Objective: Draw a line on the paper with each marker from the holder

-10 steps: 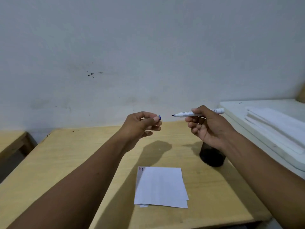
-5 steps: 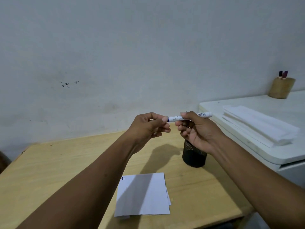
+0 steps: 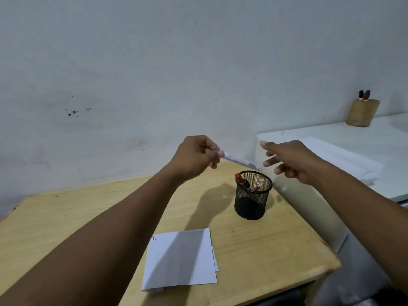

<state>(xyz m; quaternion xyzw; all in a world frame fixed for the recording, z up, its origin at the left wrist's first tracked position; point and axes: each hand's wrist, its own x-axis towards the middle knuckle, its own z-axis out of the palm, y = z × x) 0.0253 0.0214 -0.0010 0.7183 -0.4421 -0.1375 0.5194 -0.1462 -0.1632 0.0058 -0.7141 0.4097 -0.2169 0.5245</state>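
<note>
My left hand [image 3: 195, 156] is raised above the wooden table [image 3: 66, 217] and grips the capped end of a white marker with a blue cap [image 3: 239, 160]; its barrel points right and down toward the black mesh holder [image 3: 252, 200]. Inside the holder leans a red-capped marker [image 3: 239, 178]. My right hand [image 3: 291, 161] hovers just right of the marker's free end with fingers spread, holding nothing. The folded white paper [image 3: 183, 261] lies near the table's front edge, with short red and blue lines [image 3: 154, 238] at its top-left corner.
A white cabinet [image 3: 331, 173] stands right of the table with a stack of white paper [image 3: 344, 157] on it. A wooden holder with markers [image 3: 362, 112] sits at its far back against the grey wall.
The cap has gone back onto the marker. My right hand has let go of it and opened; my left hand now holds the marker alone. The view has shifted right.
</note>
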